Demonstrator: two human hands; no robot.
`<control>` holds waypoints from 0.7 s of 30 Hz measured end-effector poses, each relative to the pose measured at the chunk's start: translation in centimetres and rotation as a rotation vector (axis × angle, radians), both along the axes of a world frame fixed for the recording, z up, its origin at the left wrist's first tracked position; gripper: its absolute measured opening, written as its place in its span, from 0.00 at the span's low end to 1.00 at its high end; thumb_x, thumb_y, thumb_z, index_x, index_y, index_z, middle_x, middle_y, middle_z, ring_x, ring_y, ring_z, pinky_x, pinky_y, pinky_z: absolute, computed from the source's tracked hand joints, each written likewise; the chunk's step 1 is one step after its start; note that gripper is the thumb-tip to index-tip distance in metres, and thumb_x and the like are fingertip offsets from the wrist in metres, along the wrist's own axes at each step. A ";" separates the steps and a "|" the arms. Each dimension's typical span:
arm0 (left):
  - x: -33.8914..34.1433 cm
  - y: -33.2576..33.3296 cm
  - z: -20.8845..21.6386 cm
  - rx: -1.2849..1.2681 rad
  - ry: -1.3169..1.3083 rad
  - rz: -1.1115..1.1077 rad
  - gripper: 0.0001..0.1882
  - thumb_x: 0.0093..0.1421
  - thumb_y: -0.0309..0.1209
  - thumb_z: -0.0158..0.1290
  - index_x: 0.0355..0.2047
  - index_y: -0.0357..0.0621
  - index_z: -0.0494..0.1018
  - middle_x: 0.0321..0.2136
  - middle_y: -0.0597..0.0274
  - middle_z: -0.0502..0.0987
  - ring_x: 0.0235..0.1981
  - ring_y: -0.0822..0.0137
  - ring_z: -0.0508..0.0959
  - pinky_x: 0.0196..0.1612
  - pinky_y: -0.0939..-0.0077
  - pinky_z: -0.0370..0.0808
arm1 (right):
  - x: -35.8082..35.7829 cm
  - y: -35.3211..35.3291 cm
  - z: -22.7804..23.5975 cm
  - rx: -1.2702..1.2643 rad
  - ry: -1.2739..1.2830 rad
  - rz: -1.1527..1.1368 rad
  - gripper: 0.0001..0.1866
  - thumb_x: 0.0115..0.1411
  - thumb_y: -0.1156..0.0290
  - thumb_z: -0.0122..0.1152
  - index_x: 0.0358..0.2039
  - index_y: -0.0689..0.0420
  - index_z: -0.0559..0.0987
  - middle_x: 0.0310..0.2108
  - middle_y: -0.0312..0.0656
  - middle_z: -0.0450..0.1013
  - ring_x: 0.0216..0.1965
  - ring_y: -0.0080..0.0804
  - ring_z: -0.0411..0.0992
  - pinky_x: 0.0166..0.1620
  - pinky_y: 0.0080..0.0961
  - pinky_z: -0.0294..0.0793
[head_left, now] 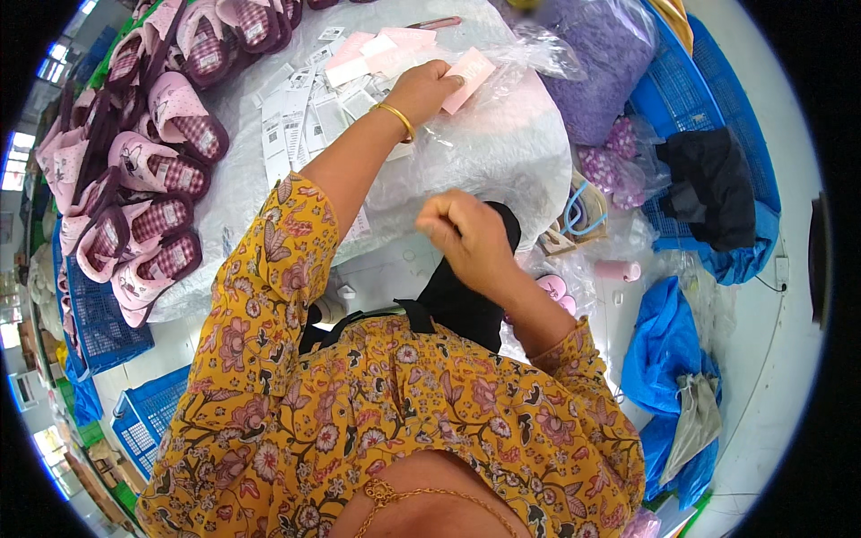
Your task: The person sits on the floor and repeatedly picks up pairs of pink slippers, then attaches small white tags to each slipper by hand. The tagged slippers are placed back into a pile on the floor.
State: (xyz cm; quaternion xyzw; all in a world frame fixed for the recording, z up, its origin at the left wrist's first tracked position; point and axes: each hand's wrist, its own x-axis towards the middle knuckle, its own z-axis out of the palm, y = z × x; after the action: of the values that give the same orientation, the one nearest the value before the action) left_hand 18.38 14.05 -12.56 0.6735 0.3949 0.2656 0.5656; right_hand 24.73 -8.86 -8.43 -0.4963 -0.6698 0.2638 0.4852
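My left hand (423, 88) reaches out over the plastic-covered table (502, 152) and pinches a pink card (468, 79) by its near left edge. Beside it lie a loose pile of pink and white cards (386, 52) and strips of printed white labels (291, 112). My right hand (466, 235) is curled closed above the table's near edge, in front of my lap. Whatever its fingers hold, if anything, is hidden. Clear plastic film (543, 52) rests just past the card.
Many pink slippers with checked insoles (184, 112) crowd the left side. A slim tool (435, 23) lies behind the cards. On the right are a purple bundle (596, 76), blue crates (677, 85), a black cloth (708, 188), a small box (574, 224) and a blue sack (659, 350).
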 end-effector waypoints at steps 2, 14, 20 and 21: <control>0.1 -0.3 0.5 0.087 0.078 0.016 0.17 0.61 0.38 0.52 0.43 0.37 0.76 0.34 0.53 0.80 0.34 0.62 0.80 0.40 0.70 0.74 | -0.8 -1.4 0.3 0.035 -0.003 0.143 0.06 0.56 0.71 0.65 0.30 0.56 0.75 0.27 0.43 0.72 0.30 0.44 0.73 0.33 0.35 0.72; 0.2 -1.3 1.8 0.205 0.136 0.055 0.18 0.61 0.39 0.53 0.42 0.36 0.76 0.33 0.52 0.80 0.34 0.60 0.79 0.40 0.67 0.74 | -2.4 -5.3 2.7 -0.118 0.151 0.379 0.05 0.59 0.70 0.63 0.33 0.56 0.76 0.30 0.43 0.74 0.32 0.43 0.74 0.35 0.32 0.73; -4.2 -4.2 6.2 0.009 -0.392 0.147 0.16 0.65 0.37 0.52 0.46 0.37 0.72 0.35 0.62 0.79 0.35 0.71 0.78 0.41 0.76 0.74 | 0.0 -5.4 0.3 -0.070 0.417 -0.179 0.06 0.65 0.71 0.58 0.35 0.61 0.76 0.31 0.38 0.75 0.28 0.20 0.71 0.33 0.19 0.72; -5.5 -5.3 7.6 -0.054 -0.461 0.101 0.16 0.66 0.37 0.51 0.47 0.37 0.71 0.35 0.61 0.79 0.35 0.71 0.78 0.41 0.76 0.73 | 0.3 -5.4 0.5 -0.074 0.508 -0.195 0.06 0.66 0.72 0.55 0.37 0.62 0.73 0.31 0.38 0.75 0.28 0.19 0.71 0.34 0.18 0.72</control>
State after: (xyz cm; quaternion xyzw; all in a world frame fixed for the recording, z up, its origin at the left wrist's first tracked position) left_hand 12.86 8.72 -4.99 0.5592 0.2956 0.4295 0.6446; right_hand 25.02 -14.26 -7.91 -0.4937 -0.4657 0.3560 0.6424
